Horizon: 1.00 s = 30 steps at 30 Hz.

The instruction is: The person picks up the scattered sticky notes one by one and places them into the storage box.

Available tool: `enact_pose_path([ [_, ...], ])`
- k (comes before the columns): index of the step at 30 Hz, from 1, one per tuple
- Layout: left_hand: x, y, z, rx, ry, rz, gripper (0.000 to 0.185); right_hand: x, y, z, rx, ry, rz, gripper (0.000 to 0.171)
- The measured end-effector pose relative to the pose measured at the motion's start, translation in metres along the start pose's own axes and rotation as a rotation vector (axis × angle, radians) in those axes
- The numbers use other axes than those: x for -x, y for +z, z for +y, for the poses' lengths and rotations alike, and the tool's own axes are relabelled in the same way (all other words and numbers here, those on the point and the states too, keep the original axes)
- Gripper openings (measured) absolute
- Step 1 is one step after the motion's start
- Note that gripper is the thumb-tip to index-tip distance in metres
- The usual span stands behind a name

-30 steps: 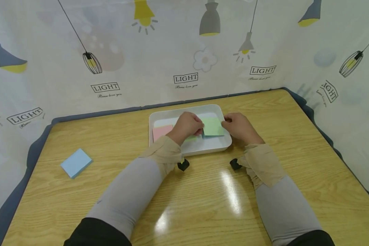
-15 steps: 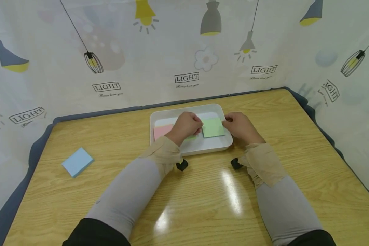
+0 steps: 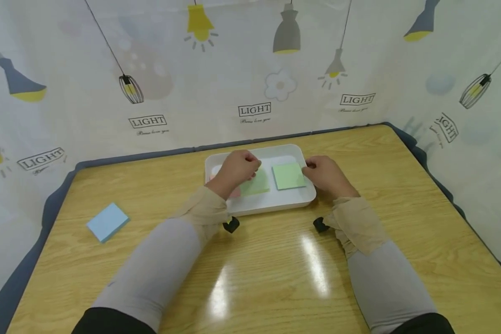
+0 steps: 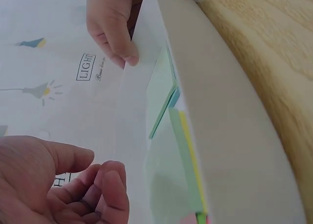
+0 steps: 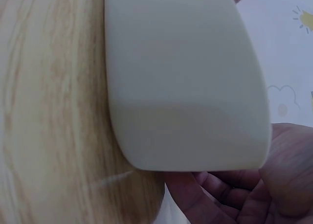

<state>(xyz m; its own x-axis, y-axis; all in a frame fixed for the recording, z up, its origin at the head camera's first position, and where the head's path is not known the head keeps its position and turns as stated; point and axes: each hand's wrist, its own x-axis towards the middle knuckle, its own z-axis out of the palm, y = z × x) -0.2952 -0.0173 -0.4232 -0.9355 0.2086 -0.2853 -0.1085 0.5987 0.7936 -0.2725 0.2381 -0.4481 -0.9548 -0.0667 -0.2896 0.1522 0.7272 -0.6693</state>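
Note:
A white tray [image 3: 271, 202] holds pads of sticky notes. In its right part lies a light green pad [image 3: 289, 176], with a blue layer [image 4: 174, 98] showing under it in the left wrist view. To its left sits another light green pad [image 3: 256, 183] with a yellow edge [image 4: 192, 155] beneath. A pink pad [image 3: 235, 192] is mostly hidden behind my left hand [image 3: 235, 169]. That hand hovers over the tray's left part, fingers loosely bent, thumb apart and nothing between them. My right hand [image 3: 327, 175] grips the tray's right end, thumb at the rim.
A light blue sticky note pad [image 3: 108, 222] lies on the wooden table [image 3: 284, 278], left of the tray. A pale curtain [image 3: 208, 93] printed with lamps hangs behind the table's far edge. Black wrist mounts [image 3: 231, 225] show below both hands.
The green pad has settled squarely over the blue layer. My left hand has let go of its edge and moved left, uncovering the other green pad. The right hand stays at the tray.

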Motion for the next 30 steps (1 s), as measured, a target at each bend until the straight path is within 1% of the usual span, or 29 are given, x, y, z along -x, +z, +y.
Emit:
enact_pose_path([
  [7, 0.013, -0.031, -0.010, -0.087, 0.003, 0.028, 0.026, -0.002, 0.000, -0.001, -0.005, 0.009, -0.001, 0.049],
  [10, 0.019, -0.045, -0.017, -0.084, 0.000, 0.048, 0.029, -0.002, 0.000, -0.001, 0.002, 0.018, -0.002, 0.049],
  [14, 0.028, -0.062, -0.026, -0.036, -0.024, 0.081, 0.032, -0.001, 0.001, -0.001, 0.007, 0.019, 0.001, 0.049],
  [16, 0.033, -0.069, -0.032, -0.029, -0.031, 0.099, 0.034, -0.001, 0.002, -0.001, 0.003, 0.018, 0.002, 0.049],
  [21, 0.042, -0.086, -0.051, -0.038, -0.047, 0.147, 0.036, 0.000, 0.002, 0.000, 0.004, 0.014, 0.004, 0.049],
  [25, 0.048, -0.099, -0.068, -0.014, -0.080, 0.170, 0.037, -0.001, 0.002, -0.001, 0.007, 0.022, 0.006, 0.048],
  [30, 0.060, -0.114, -0.092, -0.028, -0.111, 0.206, 0.041, -0.001, 0.002, -0.001, 0.006, 0.027, -0.002, 0.049],
])
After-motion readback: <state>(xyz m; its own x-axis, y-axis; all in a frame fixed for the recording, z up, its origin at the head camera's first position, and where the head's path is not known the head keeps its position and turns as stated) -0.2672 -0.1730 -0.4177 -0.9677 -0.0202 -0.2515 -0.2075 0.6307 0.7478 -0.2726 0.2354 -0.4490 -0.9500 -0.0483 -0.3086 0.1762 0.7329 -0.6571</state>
